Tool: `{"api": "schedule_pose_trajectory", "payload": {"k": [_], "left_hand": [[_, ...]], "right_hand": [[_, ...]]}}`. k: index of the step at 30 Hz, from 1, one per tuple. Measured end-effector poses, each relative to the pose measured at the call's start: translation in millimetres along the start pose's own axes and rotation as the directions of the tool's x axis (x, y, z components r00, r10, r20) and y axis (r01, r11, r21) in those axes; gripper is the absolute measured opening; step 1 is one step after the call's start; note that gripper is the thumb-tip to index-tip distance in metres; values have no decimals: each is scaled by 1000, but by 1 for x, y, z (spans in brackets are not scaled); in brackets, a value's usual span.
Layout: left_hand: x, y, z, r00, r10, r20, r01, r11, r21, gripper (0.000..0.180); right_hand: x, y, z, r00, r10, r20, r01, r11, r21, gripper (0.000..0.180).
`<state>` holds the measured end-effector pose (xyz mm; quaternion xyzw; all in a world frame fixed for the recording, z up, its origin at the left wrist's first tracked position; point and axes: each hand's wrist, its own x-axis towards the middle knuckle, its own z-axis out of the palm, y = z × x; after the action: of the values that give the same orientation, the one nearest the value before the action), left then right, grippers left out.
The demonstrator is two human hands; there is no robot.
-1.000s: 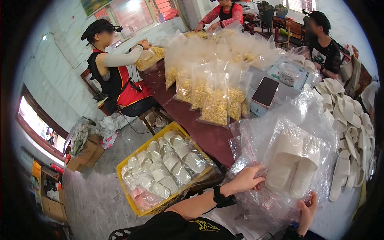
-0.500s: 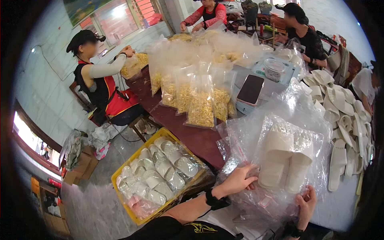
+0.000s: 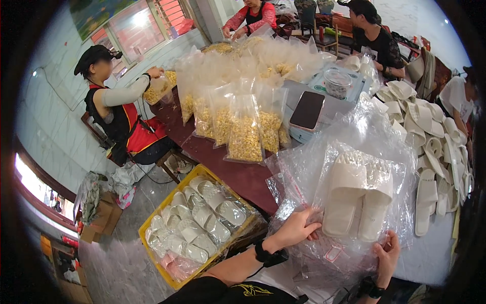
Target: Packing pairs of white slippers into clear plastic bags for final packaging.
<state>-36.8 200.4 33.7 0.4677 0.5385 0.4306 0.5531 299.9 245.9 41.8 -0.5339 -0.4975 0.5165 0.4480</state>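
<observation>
While the pair of white slippers (image 3: 358, 197) sits inside a clear plastic bag (image 3: 354, 167) on the counter (image 3: 238, 175), the left hand (image 3: 296, 229) closes its grip on the bag's lower left edge and the right hand (image 3: 387, 253) pinches the lower right corner, apparently holding the film taut so the pair lies flat. A yellow crate (image 3: 152, 228) of bagged slippers stands on the floor to the left, within reach, and loose white slippers (image 3: 430, 152) lie spread to the right.
</observation>
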Motion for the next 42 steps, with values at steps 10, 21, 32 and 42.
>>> {"api": "schedule_pose_trajectory", "payload": {"k": [10, 21, 32, 42], "left_hand": [[0, 2, 0, 1000, -26, 7, 27, 1000, -14, 51], [-3, 6, 1, 999, -40, -7, 40, 999, -22, 48], [-4, 0, 1, 998, -40, -54, 37, 998, -58, 45], [-5, 3, -11, 981, -72, -179, 63, 997, -55, 45]], "right_hand": [[1, 1, 0, 1000, 16, 11, -16, 1000, 3, 62], [1, 7, -5, 1000, -5, 20, 5, 1000, 4, 64], [2, -5, 3, 1000, 0, 2, 0, 995, -99, 58], [9, -3, 15, 996, -7, 89, 24, 981, -190, 53]]}}
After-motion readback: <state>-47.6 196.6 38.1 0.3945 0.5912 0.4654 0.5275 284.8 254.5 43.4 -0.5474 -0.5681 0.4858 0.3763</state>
